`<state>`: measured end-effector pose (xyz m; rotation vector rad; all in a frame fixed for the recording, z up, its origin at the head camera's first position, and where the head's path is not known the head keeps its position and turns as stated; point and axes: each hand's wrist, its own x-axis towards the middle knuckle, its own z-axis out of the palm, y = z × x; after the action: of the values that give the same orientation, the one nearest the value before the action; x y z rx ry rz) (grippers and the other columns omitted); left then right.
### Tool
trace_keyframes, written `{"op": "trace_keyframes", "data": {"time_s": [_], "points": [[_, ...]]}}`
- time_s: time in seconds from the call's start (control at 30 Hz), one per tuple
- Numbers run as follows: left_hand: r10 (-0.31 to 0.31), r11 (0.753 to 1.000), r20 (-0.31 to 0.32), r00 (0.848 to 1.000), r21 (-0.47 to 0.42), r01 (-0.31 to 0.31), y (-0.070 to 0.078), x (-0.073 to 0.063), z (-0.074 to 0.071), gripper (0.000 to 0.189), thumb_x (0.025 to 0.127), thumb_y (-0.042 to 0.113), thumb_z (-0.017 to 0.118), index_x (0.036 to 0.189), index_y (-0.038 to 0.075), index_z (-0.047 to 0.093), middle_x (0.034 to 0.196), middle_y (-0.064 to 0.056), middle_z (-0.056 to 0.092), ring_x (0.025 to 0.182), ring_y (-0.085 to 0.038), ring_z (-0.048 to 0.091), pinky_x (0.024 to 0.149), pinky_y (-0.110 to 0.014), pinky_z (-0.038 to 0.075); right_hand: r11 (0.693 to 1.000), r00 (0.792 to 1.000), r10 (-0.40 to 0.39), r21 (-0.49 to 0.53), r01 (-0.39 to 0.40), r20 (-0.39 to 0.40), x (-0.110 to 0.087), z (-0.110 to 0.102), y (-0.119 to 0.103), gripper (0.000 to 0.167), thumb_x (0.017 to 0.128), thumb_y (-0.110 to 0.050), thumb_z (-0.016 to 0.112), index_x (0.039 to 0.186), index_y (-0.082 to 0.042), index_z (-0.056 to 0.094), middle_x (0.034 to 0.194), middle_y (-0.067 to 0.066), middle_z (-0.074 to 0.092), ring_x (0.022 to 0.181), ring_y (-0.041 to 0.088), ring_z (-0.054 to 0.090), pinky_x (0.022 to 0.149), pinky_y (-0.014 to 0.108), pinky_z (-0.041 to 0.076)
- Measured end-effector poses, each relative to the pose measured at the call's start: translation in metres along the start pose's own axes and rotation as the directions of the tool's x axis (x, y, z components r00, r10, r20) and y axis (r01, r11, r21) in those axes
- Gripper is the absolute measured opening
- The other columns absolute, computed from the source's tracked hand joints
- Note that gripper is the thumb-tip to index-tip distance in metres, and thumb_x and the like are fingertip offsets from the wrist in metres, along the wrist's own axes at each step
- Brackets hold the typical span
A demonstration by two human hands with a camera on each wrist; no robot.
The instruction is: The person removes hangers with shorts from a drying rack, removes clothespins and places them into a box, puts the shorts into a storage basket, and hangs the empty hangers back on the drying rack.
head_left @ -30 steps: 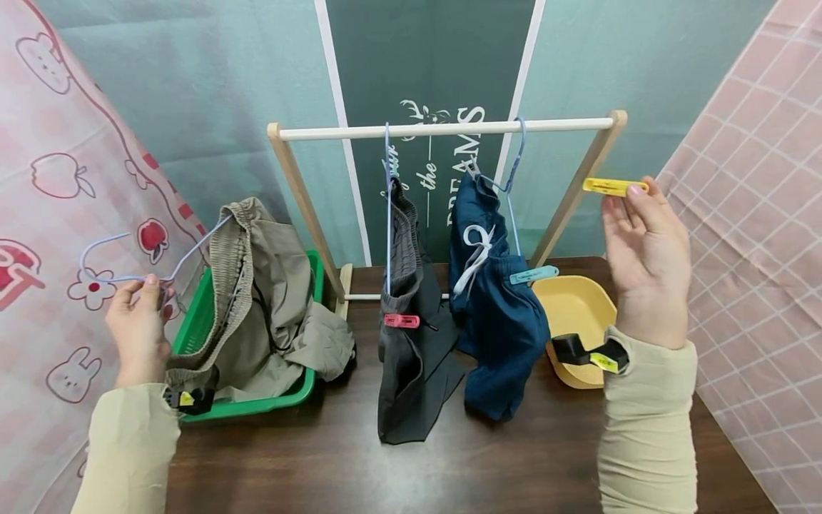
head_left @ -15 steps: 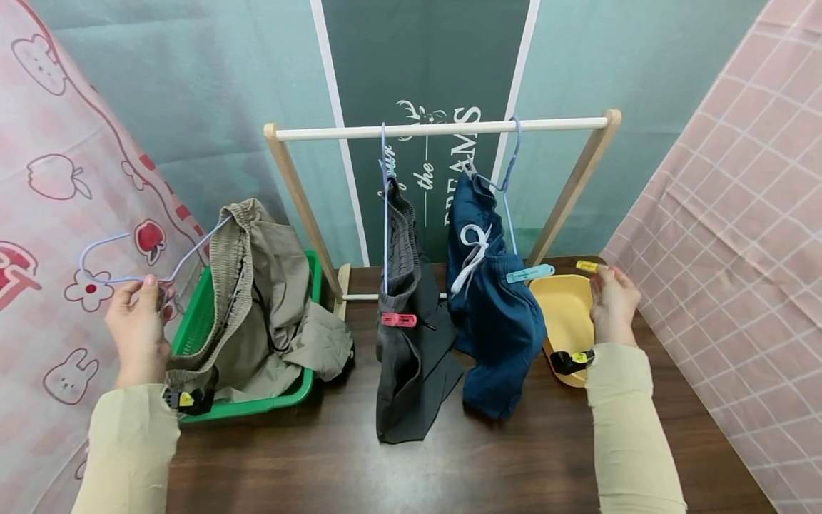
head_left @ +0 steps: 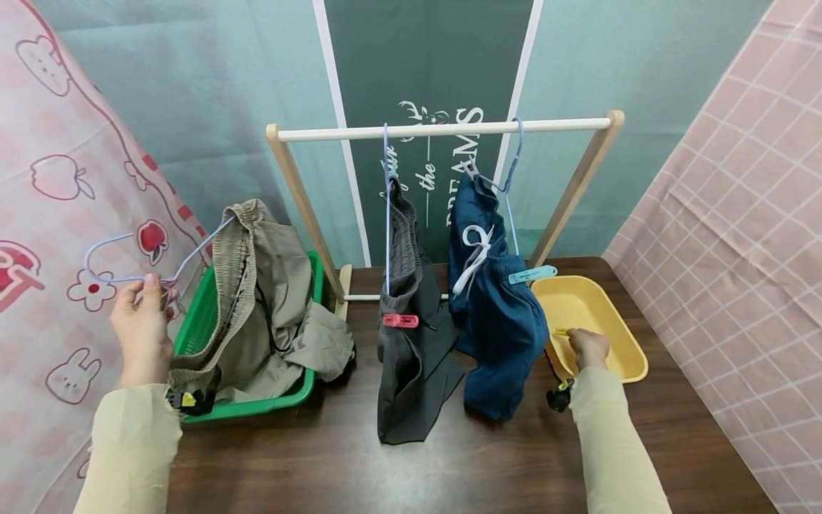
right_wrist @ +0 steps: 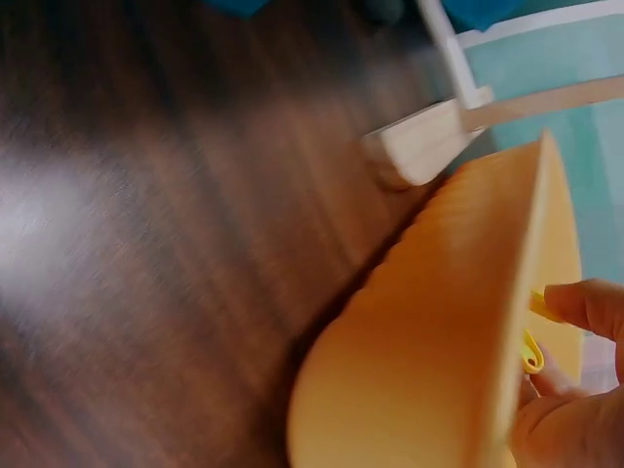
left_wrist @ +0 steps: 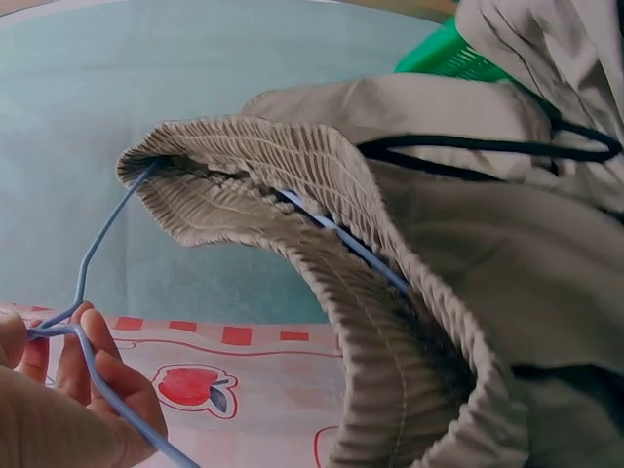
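In the head view my left hand [head_left: 143, 325] pinches a blue hanger [head_left: 199, 246] just below its hook. The hanger runs inside the gathered waistband of khaki pants [head_left: 279, 271], which lie partly in a green basket [head_left: 205, 314]. The left wrist view shows the thumb and fingers around the hanger wire [left_wrist: 105, 231]. On the right, my right hand [head_left: 589, 348] reaches into a yellow bin [head_left: 632, 360], with a yellow clothespin [head_left: 561, 331] between its fingers. From the right wrist, the bin's wall partly hides that hand and the clothespin [right_wrist: 531, 351].
A wooden rack with a white rail [head_left: 443, 129] stands in the middle. Dark grey pants [head_left: 411, 357] with a red clothespin [head_left: 401, 320] hang from it. Beside them are navy pants [head_left: 507, 335] with a light blue clothespin [head_left: 533, 274]. Fabric curtains border the brown table [head_left: 359, 471].
My right hand has moved down from beside the rack into the yellow bin, carrying the yellow clothespin. My left hand keeps its grip on the hanger and has barely moved.
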<state>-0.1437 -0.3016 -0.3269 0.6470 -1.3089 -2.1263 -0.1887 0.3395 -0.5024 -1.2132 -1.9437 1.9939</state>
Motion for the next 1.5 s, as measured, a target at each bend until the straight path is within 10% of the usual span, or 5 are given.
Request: {"op": "trace_keyframes", "data": {"time_s": [0.3, 0.67, 1.0, 1.17, 1.5], "points": [[0.015, 0.981, 0.031, 0.999, 0.195, -0.021, -0.004, -0.001, 0.002, 0.023, 0.098, 0.028, 0.048, 0.086, 0.018, 0.065, 0.067, 0.012, 0.068, 0.057, -0.001, 0.056, 0.047, -0.013, 0.039, 0.961, 0.998, -0.001, -0.276, 0.018, 0.058, -0.015, -0.005, 0.007, 0.007, 0.082, -0.002, 0.058, 0.077, -0.003, 0.062, 0.049, -0.006, 0.051, 0.041, 0.009, 0.04, 0.045, 0.027, 0.037], [-0.058, 0.998, 0.129, 0.99, -0.029, 0.062, -0.008, 0.002, 0.008, 0.021, 0.097, 0.021, 0.051, 0.088, 0.007, 0.063, 0.069, -0.001, 0.071, 0.055, -0.008, 0.058, 0.052, -0.016, 0.048, 0.876, 0.994, -0.001, -0.478, 0.055, 0.113, -0.008, -0.008, 0.013, 0.033, 0.081, -0.01, 0.058, 0.049, -0.013, 0.05, 0.038, -0.006, 0.041, 0.04, 0.01, 0.041, 0.047, 0.025, 0.038], [-0.038, 0.978, 0.447, 0.894, -0.167, 0.125, -0.011, 0.006, 0.001, 0.026, 0.091, -0.016, 0.044, 0.1, 0.003, 0.06, 0.085, -0.005, 0.072, 0.076, -0.01, 0.065, 0.069, -0.017, 0.051, 0.866, 0.994, 0.034, -0.499, 0.025, 0.108, 0.005, -0.006, 0.017, 0.028, 0.081, -0.009, 0.059, 0.054, -0.008, 0.052, 0.04, -0.002, 0.042, 0.04, 0.014, 0.043, 0.047, 0.029, 0.039], [-0.048, 0.961, 0.509, 0.859, -0.211, 0.179, -0.012, 0.007, -0.004, 0.03, 0.092, -0.017, 0.039, 0.103, 0.003, 0.058, 0.089, -0.007, 0.071, 0.08, -0.012, 0.064, 0.071, -0.019, 0.053, 0.87, 0.993, 0.033, -0.493, 0.026, 0.111, 0.02, -0.006, 0.026, 0.023, 0.079, -0.009, 0.061, 0.058, -0.005, 0.053, 0.041, 0.0, 0.043, 0.04, 0.016, 0.043, 0.045, 0.029, 0.038], [-0.046, 0.953, 0.504, 0.863, -0.236, 0.189, -0.011, 0.006, -0.002, 0.034, 0.09, -0.02, 0.039, 0.104, 0.003, 0.06, 0.089, -0.008, 0.068, 0.079, -0.015, 0.066, 0.072, -0.022, 0.055, 0.871, 0.996, 0.008, -0.49, 0.037, 0.088, 0.0, -0.002, 0.023, 0.015, 0.083, -0.008, 0.056, 0.078, 0.006, 0.059, 0.045, -0.002, 0.044, 0.043, 0.013, 0.043, 0.047, 0.028, 0.039]]}}
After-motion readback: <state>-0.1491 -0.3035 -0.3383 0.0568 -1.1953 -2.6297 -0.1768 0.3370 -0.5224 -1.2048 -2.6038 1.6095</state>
